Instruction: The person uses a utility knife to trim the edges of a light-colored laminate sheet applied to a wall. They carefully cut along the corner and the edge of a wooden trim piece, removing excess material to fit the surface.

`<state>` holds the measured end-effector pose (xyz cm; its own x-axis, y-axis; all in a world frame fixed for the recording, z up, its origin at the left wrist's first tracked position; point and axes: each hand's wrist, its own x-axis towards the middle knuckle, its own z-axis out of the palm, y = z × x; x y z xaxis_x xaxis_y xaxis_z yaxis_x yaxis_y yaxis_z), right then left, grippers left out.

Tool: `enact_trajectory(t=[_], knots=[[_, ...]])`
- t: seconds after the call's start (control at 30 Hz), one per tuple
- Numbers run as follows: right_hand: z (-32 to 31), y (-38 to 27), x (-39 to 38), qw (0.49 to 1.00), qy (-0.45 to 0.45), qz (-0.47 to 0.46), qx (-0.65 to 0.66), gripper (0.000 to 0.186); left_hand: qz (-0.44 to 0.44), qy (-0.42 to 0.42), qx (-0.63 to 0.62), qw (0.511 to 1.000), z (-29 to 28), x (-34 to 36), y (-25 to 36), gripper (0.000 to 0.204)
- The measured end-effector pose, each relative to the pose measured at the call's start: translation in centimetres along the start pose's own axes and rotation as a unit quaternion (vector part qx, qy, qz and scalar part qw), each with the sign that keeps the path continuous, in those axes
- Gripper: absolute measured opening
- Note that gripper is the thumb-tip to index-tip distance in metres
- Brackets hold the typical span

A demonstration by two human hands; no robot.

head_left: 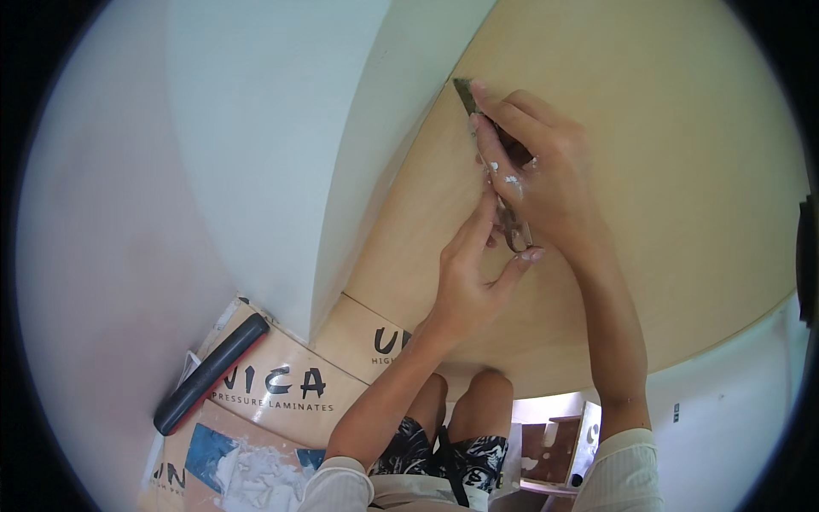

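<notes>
Wall (pixel 111 213): pale and curving through my lens, it fills the far left.
Bar (pixel 212 375): and here, near left, a long black one with a red side, lying aslant over the boards (pixel 341 333), which are tan and dark-lettered.
Paste (pixel 256 474): white, in a thick ragged heap on a blue sheet (pixel 205 454), right at the near edge.
Column (pixel 328 128): white, its edge running along the panel's left side.
Left hand (pixel 469 294): up at the tool's near end, thumb by the curved tip, fingers along the left side; whether it grips or merely steadies, I cannot tell.
Tool (pixel 465 96): centre stage, slim, slanting far left over the panel, dark blade end by the seam with the column. I'd judge it light and stiff, the thin blade perhaps sharp, and any paste on it slippery; best held by the body, well behind the blade, with a fingertip pressing close to it.
Right hand (pixel 546 166): closed round the tool's middle, fingers reaching toward the blade, white smears showing on the skin.
Panel (pixel 682 213): tan, smooth and broad, under both hands and away to the far right.
</notes>
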<state>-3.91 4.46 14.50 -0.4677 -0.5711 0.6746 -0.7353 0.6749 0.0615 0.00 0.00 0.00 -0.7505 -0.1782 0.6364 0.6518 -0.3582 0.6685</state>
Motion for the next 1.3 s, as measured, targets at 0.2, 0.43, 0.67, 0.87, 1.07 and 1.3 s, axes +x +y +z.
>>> enact_trajectory(t=[0.2, 0.43, 0.67, 0.87, 1.07, 1.3], knots=[[0.1, -0.3, 0.7, 1.000, -0.005, -0.012, -0.025, 0.024, 0.036, -0.009, -0.001, 0.999, -0.6, 0.5, -0.2, 0.086], [0.0, -0.4, 0.7, 1.000, -0.015, -0.013, -0.020, 0.024, 0.044, -0.003, 0.002, 0.999, -0.4, 0.4, 0.0, 0.081], [0.9, -0.1, 0.2, 0.999, 0.044, 0.000, -0.007, 0.024, 0.021, -0.010, 0.010, 1.000, -0.9, 0.7, 0.1, 0.077], [0.6, 0.1, 0.3, 0.999, 0.017, -0.017, -0.026, 0.025, 0.034, -0.023, -0.006, 0.999, -1.0, 0.6, 0.2, 0.074], [1.0, -0.1, 0.4, 0.999, 0.046, 0.011, -0.001, 0.023, 0.017, -0.018, -0.014, 1.000, -1.1, 0.7, -0.1, 0.078], [0.5, -0.4, 0.4, 1.000, 0.002, -0.009, -0.021, 0.022, 0.027, -0.011, -0.004, 1.000, -0.4, 0.1, -0.3, 0.077]])
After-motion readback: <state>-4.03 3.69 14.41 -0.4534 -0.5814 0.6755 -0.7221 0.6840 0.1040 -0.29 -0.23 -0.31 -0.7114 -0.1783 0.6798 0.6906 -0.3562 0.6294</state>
